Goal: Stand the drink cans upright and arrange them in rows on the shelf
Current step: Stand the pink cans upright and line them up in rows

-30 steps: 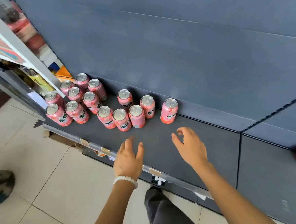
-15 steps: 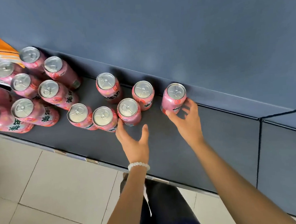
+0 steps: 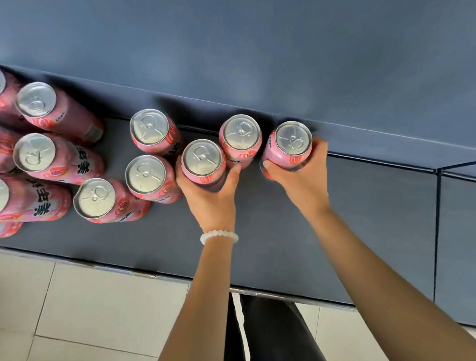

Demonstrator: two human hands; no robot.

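Pink drink cans stand upright on the dark shelf (image 3: 291, 233). The left hand (image 3: 211, 195), with a white bead bracelet (image 3: 218, 236) on the wrist, curls its fingers around one can (image 3: 203, 161) in the near row. The right hand (image 3: 301, 178) clamps on the rightmost can (image 3: 289, 145), which is close to the back wall (image 3: 250, 52). Between them stands another can (image 3: 241, 139). More cans (image 3: 46, 154) are grouped at the left.

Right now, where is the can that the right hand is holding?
In the head view, the rightmost can stands at the shelf's back wall, right of its neighbour can, gripped by the right hand.
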